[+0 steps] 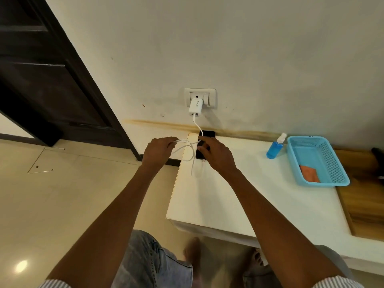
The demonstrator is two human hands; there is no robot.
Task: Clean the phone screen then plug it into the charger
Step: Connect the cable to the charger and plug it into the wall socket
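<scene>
A black phone (207, 135) lies flat on the white table (249, 196) by the wall, under the socket. A white charger (195, 108) sits in the wall socket (200, 97). Its white cable (192, 161) drops over the phone's top corner, loops across the table's left edge and reaches the phone's near end. My left hand (159, 151) holds the cable's loop just left of the table. My right hand (215, 155) rests on the phone, its fingers curled round the lower half and hiding it.
A blue spray bottle (274, 147) stands at the table's back right. Beside it a blue plastic basket (318, 161) holds an orange cloth (309, 173). A dark wooden door (52, 80) is at the left. A wooden board (365, 204) borders the table's right side.
</scene>
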